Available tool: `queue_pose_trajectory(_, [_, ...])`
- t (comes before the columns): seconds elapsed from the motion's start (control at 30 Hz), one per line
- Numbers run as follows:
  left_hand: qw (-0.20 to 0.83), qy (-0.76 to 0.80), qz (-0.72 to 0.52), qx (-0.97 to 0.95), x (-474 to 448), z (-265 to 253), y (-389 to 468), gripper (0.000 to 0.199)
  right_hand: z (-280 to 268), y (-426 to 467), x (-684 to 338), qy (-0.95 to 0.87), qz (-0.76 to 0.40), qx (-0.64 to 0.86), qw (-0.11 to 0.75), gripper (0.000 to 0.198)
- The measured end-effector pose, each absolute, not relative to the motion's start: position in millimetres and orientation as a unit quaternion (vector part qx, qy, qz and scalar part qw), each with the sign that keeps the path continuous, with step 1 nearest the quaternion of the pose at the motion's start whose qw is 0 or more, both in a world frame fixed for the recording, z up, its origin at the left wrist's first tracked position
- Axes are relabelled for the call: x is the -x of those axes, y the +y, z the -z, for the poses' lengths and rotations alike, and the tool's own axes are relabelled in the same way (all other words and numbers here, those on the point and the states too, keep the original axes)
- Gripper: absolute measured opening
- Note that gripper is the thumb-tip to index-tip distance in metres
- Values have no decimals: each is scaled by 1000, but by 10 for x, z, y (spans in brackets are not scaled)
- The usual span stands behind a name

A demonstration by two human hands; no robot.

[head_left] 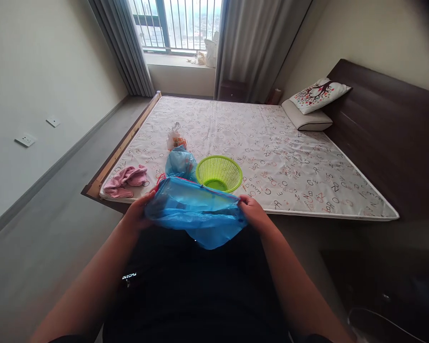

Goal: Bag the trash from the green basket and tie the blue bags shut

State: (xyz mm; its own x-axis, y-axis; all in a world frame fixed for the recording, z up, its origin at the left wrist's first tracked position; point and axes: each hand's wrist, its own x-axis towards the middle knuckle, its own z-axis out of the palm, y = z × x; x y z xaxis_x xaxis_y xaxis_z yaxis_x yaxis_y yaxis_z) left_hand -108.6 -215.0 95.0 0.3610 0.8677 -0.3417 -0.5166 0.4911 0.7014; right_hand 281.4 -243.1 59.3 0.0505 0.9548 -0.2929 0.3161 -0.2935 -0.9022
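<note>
Before the mattress (271,157), both hands (138,209) (252,212) grip a blue bag (207,220) stretched left to right, red edge (186,180) uppermost.

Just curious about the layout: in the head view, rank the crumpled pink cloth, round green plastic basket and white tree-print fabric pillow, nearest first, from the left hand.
From the left hand:
1. Pink cloth, just beyond, leftward.
2. Green basket, to the right.
3. Tree-print pillow, far right.
</note>
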Motion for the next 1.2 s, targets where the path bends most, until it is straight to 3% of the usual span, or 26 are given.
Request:
queue_pose_trajectory(0.13, [784,380,-357,-337,1115,-904,-2218,80,-604,-2420,-2823,-319,-579,572,486,39])
queue_pose_trajectory(0.23, [768,402,-321,-381,1056,-897,-2231,91,-647,-2410,-2816,-257,-619,524,525,40])
queue_pose_trajectory(0.33, [725,422,-350,-418,967,-897,-2203,101,-671,-2373,-2806,-189,-656,495,537,26])
queue_pose_trajectory(0.47, [642,475,-310,-516,894,-815,-2148,100,-713,-2342,-2774,-117,-696,475,526,17])
queue_pose_trajectory(0.6, [548,536,-183,-615,810,-628,-2110,83,-770,-2407,-2739,-175,-676,485,527,30])
queue_pose_trajectory(0.7, [509,573,-78,-637,714,-467,-2052,47,-763,-2467,-2783,-350,-614,551,444,49])
queue_pose_trajectory(0.77, [496,590,-53,-635,637,-348,-1998,41,-702,-2489,-2856,-480,-503,636,335,59])
queue_pose_trajectory(0.87, [522,587,-51,-617,476,-136,-1936,71,-528,-2501,-2986,-551,-362,734,164,60])
queue_pose_trajectory(0.93, [567,568,-44,-595,319,15,-1937,93,-394,-2505,-3051,-559,-365,740,87,41])
queue_pose_trajectory(1.0, [637,532,-39,-556,122,132,-1976,101,-294,-2508,-3086,-570,-389,720,64,17])
queue_pose_trajectory(1.1, [760,443,-23,-475,-203,154,-2056,93,-281,-2493,-3091,-563,-450,675,157,1])
queue_pose_trajectory(1.2, [803,370,-75,-461,-499,-66,-2015,83,-458,-2412,-3074,-502,-527,601,330,22])
